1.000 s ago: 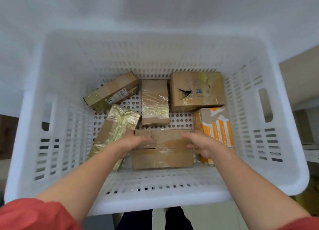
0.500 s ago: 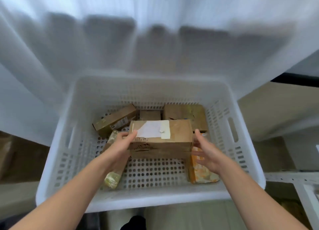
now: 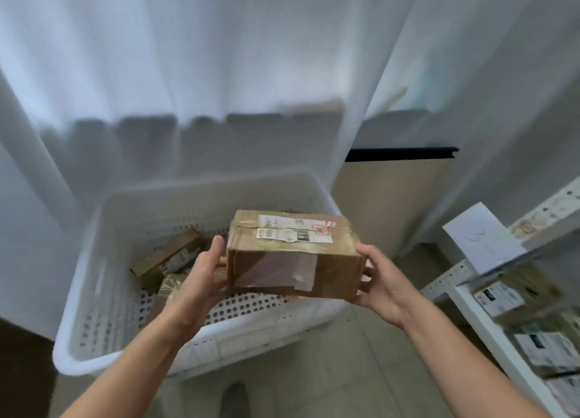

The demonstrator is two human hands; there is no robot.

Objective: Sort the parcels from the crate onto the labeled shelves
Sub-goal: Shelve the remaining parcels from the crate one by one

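Note:
I hold a brown cardboard parcel (image 3: 293, 256) with white address labels and clear tape above the right side of the white perforated crate (image 3: 103, 295). My left hand (image 3: 204, 273) grips its left end and my right hand (image 3: 381, 279) grips its right end. Other taped brown parcels (image 3: 169, 257) lie in the crate's bottom left, partly hidden behind my left hand. At the right edge stands a white metal shelf (image 3: 489, 320) with a paper label (image 3: 483, 238) on its upper tier.
Several labelled parcels (image 3: 533, 320) lie on the shelf tiers at the right. White curtains (image 3: 194, 72) hang behind the crate. A beige panel with a black top edge (image 3: 392, 198) stands behind the crate's right corner. Tiled floor lies below.
Both hands have lifted the parcel out of the crate, turned its labelled side up and carried it rightward. My view has risen and swung right, bringing the shelf into sight.

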